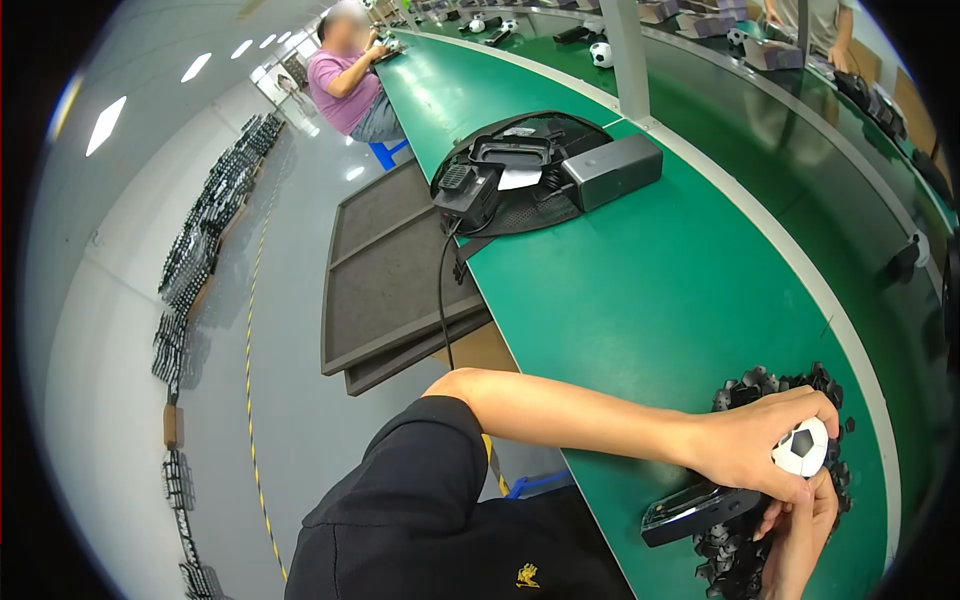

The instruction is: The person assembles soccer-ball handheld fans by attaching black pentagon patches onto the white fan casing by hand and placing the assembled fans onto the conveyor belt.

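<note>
The small football-patterned ball (802,447) is over the pile of black parts (725,562), held in the left hand (745,440). That hand closes on the ball from the pile's near-left side of the view: the index finger curls over its top, the thumb lies along its lower edge, and the patterned face shows between them. The right hand (805,530), also above the pile, brings its fingertips to the ball's underside; whether they grip anything cannot be told. A black device (698,513) lies at the pile's left edge, on the green workbench (640,300) around the pile.
</note>
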Tool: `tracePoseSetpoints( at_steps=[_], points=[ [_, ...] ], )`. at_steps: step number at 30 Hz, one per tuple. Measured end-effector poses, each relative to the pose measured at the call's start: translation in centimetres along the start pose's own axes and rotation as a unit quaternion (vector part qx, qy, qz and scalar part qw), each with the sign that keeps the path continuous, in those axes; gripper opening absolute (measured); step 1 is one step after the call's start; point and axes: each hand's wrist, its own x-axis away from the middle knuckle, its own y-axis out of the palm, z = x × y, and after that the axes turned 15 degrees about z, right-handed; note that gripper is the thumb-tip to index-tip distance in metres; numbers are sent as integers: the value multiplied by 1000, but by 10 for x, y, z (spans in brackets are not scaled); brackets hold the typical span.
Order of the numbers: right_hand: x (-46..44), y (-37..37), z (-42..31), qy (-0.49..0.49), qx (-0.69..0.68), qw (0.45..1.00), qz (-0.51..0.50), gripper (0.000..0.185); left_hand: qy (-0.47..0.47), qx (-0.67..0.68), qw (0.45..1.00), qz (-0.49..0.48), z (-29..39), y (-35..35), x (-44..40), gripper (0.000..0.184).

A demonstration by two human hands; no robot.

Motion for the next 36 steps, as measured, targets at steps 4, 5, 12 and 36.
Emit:
tracePoseSetpoints(
  at_steps=[4,5,12,36],
  points=[
    [5,6,-1,-175,72,981,37,16,-23,28,999,-3,1,0,1,56],
    [5,5,-1,-180,86,979,45,16,-12,22,1000,-3,1,0,1,55],
    [7,12,-27,-394,311,846,180,18,45,10,999,29,-5,1,2,49],
    [14,15,-26,-490,234,826,154,8,-344,274,897,-44,7,10,5,28]
  ],
)
